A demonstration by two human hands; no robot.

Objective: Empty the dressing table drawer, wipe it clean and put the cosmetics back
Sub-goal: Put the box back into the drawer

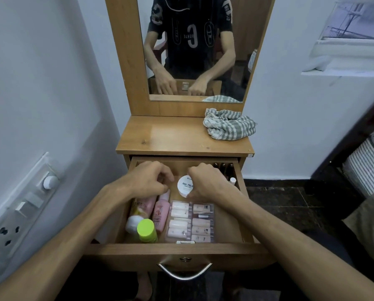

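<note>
In the open drawer (244, 216) below the counter, both hands are reaching among the cosmetics, the left hand (148, 181) curled over pink bottles (157, 210), the right hand (207, 183) gripping the white jar (185, 187), probably for lifting out onto the counter next.

Dressing table top (177, 135): wood-look, smooth, semi-gloss. Drawer front (138, 255): same finish, matt. Drawer handle (185, 273): polished metal. Striped cloth (229, 124): soft woven, crumpled. Pink bottles (161, 213), green cap (147, 230): smooth plastic. Mirror (192, 48): glossy glass.

Both hands — left (148, 180), right (207, 181) — reach forward, fingers curled.
</note>
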